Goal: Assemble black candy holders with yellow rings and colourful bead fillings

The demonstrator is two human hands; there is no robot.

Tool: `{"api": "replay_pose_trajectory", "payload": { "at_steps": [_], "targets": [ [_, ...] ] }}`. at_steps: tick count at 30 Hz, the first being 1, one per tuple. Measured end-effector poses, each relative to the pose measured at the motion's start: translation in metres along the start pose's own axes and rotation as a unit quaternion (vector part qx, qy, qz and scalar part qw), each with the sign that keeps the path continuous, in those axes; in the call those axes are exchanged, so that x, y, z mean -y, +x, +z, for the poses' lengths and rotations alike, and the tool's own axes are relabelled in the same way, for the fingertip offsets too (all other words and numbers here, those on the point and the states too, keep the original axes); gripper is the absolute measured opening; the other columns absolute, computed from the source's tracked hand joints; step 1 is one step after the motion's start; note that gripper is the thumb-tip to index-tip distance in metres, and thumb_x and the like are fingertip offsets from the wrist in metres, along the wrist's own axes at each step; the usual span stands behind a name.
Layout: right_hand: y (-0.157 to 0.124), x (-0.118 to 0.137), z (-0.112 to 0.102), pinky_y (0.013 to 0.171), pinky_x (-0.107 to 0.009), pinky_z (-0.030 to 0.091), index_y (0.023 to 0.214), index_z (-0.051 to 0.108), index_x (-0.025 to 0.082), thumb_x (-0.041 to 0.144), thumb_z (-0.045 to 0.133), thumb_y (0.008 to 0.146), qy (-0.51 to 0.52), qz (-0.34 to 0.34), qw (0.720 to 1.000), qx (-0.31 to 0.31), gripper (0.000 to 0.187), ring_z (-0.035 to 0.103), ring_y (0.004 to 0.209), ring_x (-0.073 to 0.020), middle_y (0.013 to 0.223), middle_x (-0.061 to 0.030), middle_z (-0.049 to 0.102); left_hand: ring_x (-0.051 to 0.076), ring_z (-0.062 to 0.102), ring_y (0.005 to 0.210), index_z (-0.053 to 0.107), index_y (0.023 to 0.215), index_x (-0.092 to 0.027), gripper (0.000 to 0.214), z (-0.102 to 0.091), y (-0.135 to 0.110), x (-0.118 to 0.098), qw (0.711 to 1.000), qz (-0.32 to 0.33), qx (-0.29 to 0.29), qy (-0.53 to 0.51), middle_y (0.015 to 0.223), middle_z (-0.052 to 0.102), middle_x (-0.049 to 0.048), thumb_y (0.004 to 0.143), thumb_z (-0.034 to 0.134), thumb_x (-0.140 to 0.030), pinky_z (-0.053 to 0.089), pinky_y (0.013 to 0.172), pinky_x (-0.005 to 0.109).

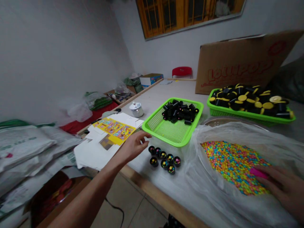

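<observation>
Head view. I am reading the one head-worn feed from my station. The left hand (134, 147) is hovering open above the white table top (180, 90), fingers lightly curved and gripping nothing. It is just beside eight small black cups (163, 158), which are standing upright in two loose rows, with colored candy visible inside them. The right hand (282, 186) is resting at the lower right edge of the frame with its fingers curled over a pink plastic piece (258, 173), apparently gripping it, though I cannot tell how firmly. That piece is lying on a heap of multicolored candy beads (235, 167) inside a clear plastic bag (237, 133), which is lining a round metal tray (220, 121).

Behind the cups, a bright green mesh basket (154, 122) is holding a pile of black tubes (178, 112). To its right, a second green basket (228, 110) is holding black tubes with yellow lids (249, 103). A flattened cardboard panel (242, 63) printed with red "LOLLIPOP" lettering is leaning behind that basket. Left of the hand, an unfolded white carton blank (104, 139) with a yellow printed panel is lying on the table near a small white lidded pot (136, 109). Stacked white sacks (26, 148) are filling the lower left.
</observation>
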State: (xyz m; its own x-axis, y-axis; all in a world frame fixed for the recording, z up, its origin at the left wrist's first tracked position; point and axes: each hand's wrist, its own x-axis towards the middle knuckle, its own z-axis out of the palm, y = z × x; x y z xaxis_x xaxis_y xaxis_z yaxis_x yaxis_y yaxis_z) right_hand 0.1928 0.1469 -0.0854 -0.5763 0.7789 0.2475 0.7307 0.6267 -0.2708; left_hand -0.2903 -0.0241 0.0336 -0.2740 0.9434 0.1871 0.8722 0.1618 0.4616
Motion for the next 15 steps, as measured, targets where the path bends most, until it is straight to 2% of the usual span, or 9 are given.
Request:
{"api": "replay_pose_trajectory", "payload": {
  "at_steps": [3, 6, 8, 11, 15],
  "targets": [
    [0.022, 0.023, -0.011, 0.080, -0.050, 0.046, 0.085, 0.071, 0.027, 0.031, 0.046, 0.081, -0.068, -0.020, 0.995, 0.067, 0.026, 0.062, 0.084, -0.0299, 0.091, -0.0100, 0.067, 0.015, 0.059, 0.073, 0.065, 0.091, -0.017, 0.017, 0.003, 0.045, -0.022, 0.998, 0.050, -0.037, 0.026, 0.087, 0.066, 0.0045, 0.081, 0.052, -0.021, 0.047, 0.068, 0.026],
    [0.043, 0.052, -0.013, 0.078, -0.046, 0.047, 0.080, 0.072, 0.025, 0.022, 0.044, 0.079, -0.065, -0.020, 0.990, 0.125, 0.028, 0.062, 0.084, -0.0287, 0.086, -0.0106, 0.067, 0.016, 0.060, 0.083, 0.065, 0.098, -0.017, 0.020, 0.028, 0.105, -0.044, 0.985, 0.109, 0.009, 0.135, 0.094, 0.065, 0.0057, 0.084, 0.051, -0.023, 0.047, 0.074, 0.026],
    [0.054, 0.071, -0.010, 0.081, -0.043, 0.047, 0.089, 0.072, 0.024, 0.020, 0.044, 0.077, -0.013, -0.014, 0.988, 0.150, 0.030, 0.062, 0.089, -0.0270, 0.091, -0.0099, 0.068, 0.019, 0.060, 0.090, 0.063, 0.104, -0.017, 0.024, 0.050, 0.145, -0.053, 0.969, 0.125, 0.034, 0.210, 0.100, 0.063, 0.0080, 0.083, 0.052, -0.022, 0.047, 0.077, 0.028],
    [0.062, 0.088, -0.002, 0.086, -0.037, 0.047, 0.097, 0.071, 0.020, 0.014, 0.045, 0.070, 0.086, 0.029, 0.983, 0.161, 0.038, 0.062, 0.095, -0.0236, 0.099, -0.0084, 0.069, 0.024, 0.058, 0.096, 0.063, 0.106, -0.014, 0.029, 0.079, 0.190, -0.059, 0.960, 0.126, 0.050, 0.244, 0.107, 0.059, 0.0129, 0.079, 0.053, -0.016, 0.047, 0.079, 0.030],
    [0.066, 0.094, 0.000, 0.080, -0.034, 0.049, 0.098, 0.070, 0.018, 0.017, 0.051, 0.066, 0.252, 0.109, 0.952, 0.135, 0.037, 0.064, 0.085, -0.0204, 0.094, -0.0060, 0.070, 0.028, 0.056, 0.099, 0.064, 0.103, -0.011, 0.029, 0.099, 0.220, -0.055, 0.957, 0.120, 0.069, 0.256, 0.108, 0.056, 0.0164, 0.077, 0.052, -0.014, 0.047, 0.079, 0.033]
  ]
}}
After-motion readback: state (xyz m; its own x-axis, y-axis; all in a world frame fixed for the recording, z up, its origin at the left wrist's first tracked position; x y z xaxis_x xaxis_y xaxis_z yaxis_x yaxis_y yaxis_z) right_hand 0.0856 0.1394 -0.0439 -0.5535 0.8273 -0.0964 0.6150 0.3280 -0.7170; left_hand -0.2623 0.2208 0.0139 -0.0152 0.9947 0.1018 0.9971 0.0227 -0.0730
